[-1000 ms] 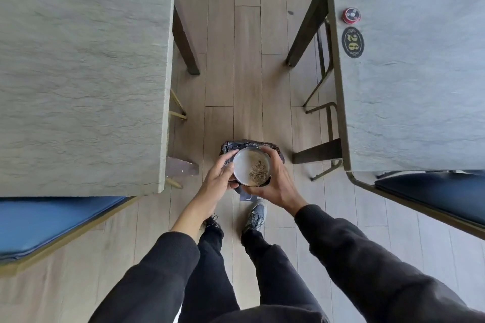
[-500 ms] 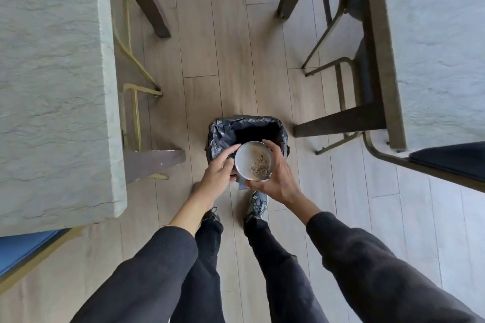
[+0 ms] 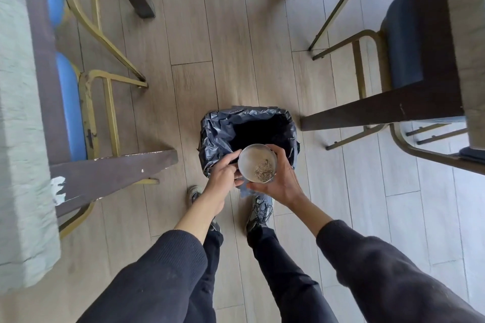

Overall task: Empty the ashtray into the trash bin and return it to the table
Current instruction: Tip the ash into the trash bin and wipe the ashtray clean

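A round metal ashtray point(image 3: 256, 160) with a small heap of ash and butts in it is held level over the near edge of the trash bin point(image 3: 223, 128). The bin stands on the wooden floor and is lined with a crumpled black bag, its mouth dark and open. My right hand point(image 3: 282, 183) cups the ashtray from below and from the right. My left hand point(image 3: 223, 173) grips its left rim with thumb and fingers. Both sleeves are dark.
A grey stone table point(image 3: 23, 139) with dark wooden legs and blue-seated brass chairs point(image 3: 70, 102) stands on the left. Another table point(image 3: 469, 34) with a dark-blue chair point(image 3: 401, 39) is on the right. My two shoes point(image 3: 258, 211) stand just before the bin.
The view has tilted down and come closer to the floor. The bin, earlier mostly hidden behind the ashtray, now shows its whole open mouth. Both hands keep hold of the ashtray.
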